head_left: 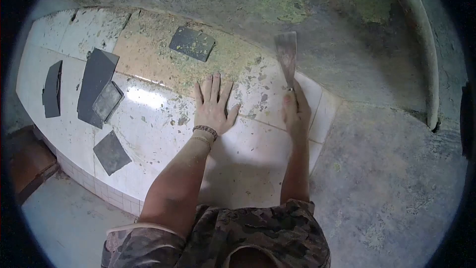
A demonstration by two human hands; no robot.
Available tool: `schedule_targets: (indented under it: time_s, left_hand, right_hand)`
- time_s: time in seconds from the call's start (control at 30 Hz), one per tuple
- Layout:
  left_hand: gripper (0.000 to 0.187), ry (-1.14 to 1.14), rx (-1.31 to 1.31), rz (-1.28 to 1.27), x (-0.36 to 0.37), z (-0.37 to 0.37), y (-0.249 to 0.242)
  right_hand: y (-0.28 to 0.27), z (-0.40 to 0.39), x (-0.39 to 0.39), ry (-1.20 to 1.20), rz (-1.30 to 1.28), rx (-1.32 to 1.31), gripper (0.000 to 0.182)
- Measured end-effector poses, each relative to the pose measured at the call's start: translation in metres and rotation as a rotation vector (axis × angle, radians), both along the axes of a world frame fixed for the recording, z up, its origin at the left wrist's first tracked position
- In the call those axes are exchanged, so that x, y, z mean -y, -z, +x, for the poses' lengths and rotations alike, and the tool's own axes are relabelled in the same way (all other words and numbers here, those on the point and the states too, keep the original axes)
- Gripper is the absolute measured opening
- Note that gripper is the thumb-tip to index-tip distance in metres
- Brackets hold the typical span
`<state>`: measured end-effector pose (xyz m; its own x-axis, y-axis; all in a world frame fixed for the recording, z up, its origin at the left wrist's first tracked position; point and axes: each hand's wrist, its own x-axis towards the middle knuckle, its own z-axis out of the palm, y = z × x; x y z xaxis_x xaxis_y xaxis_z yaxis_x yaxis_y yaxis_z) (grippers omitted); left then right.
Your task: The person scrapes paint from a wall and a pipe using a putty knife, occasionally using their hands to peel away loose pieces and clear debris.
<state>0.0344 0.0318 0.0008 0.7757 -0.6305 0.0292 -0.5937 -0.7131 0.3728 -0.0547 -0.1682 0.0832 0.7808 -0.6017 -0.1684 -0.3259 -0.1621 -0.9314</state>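
Note:
My right hand [297, 111] is wrapped round the handle of a paint scraper [286, 52], whose flat metal blade points up toward the stained wall [327, 34]. Fingers spread, my left hand [214, 106] lies flat on the white tiled counter [248, 154]. Greenish paint flakes and crumbs are scattered around it, thickest toward the wall. Beyond the left fingertips, a dark grey sheet piece [192, 43] lies with flakes on top.
At the left are a large dark sheet [96, 84] with a smaller grey piece [107, 100] on it, a square dark piece [112, 153] and a narrow dark piece [52, 89]. A pipe [421, 34] runs down the wall at right. A brown object [32, 161] stands below the counter's left end.

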Motion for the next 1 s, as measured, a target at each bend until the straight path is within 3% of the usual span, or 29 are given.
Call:
schedule_targets:
  time_s: [0.2, 0.33, 0.4, 0.5, 0.63, 0.7, 0.93, 1.0]
  left_hand:
    - [0.071, -0.005, 0.011, 0.0, 0.001, 0.0, -0.002]
    - [0.072, 0.008, 0.013, -0.016, 0.0, 0.003, -0.001]
    - [0.072, 0.005, 0.009, -0.006, 0.0, 0.002, -0.001]
    - [0.072, 0.005, 0.03, -0.001, 0.002, 0.004, 0.001]
    - [0.073, 0.008, 0.038, 0.014, 0.001, 0.001, 0.001]
    - [0.073, 0.004, 0.04, 0.016, 0.003, 0.007, 0.0]
    - [0.073, 0.014, 0.039, 0.063, 0.0, -0.003, -0.002]
    - [0.073, 0.01, 0.036, 0.069, 0.004, 0.005, -0.002]
  right_hand:
    - [-0.008, 0.057, -0.021, -0.156, -0.258, 0.128, 0.04]
    - [0.007, 0.028, -0.015, 0.045, -0.071, 0.15, 0.039]
    - [0.002, 0.017, -0.012, 0.113, 0.027, 0.025, 0.041]
    - [0.022, 0.025, -0.018, 0.058, -0.087, 0.184, 0.042]
    - [-0.006, 0.018, -0.017, 0.071, -0.069, 0.197, 0.041]
    - [-0.017, 0.019, -0.006, 0.047, -0.098, 0.03, 0.042]
    - [-0.016, 0.027, -0.025, 0.085, -0.06, 0.17, 0.042]
    - [-0.031, 0.023, -0.007, 0.078, -0.034, 0.038, 0.042]
